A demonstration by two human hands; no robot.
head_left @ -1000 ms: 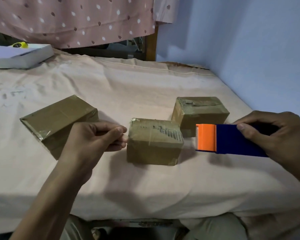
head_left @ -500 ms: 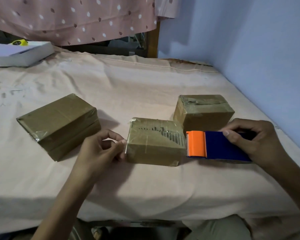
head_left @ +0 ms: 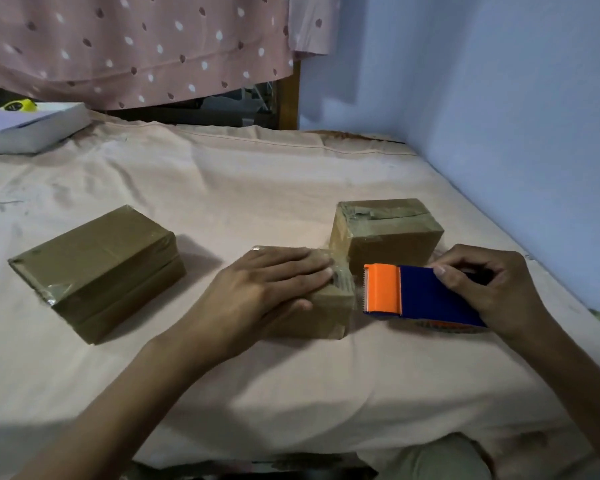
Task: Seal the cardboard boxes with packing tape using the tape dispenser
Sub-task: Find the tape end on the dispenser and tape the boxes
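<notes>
Three brown cardboard boxes lie on the cloth-covered bed. The middle box (head_left: pixel 329 306) is mostly covered by my left hand (head_left: pixel 257 296), which lies flat on its top with fingers spread, pressing clear tape down. Just right of that box sits the tape dispenser (head_left: pixel 416 294), orange at the blade end and dark blue behind, resting on the cloth with my right hand (head_left: pixel 492 289) gripping its rear. A clear strip of tape runs from the blade to the box's right edge. The left box (head_left: pixel 94 268) and the back right box (head_left: pixel 388 233) are both wrapped in tape.
A white flat box (head_left: pixel 32 128) with a yellow object (head_left: pixel 16 105) on it lies at the far left corner. A blue wall (head_left: pixel 516 116) borders the bed on the right. A spotted pink curtain (head_left: pixel 136 46) hangs behind. The bed's front edge is close to my knees.
My left hand moved from pinching tape at the middle box's left edge to lying flat on its top. The dispenser came down to the cloth beside the box's right side.
</notes>
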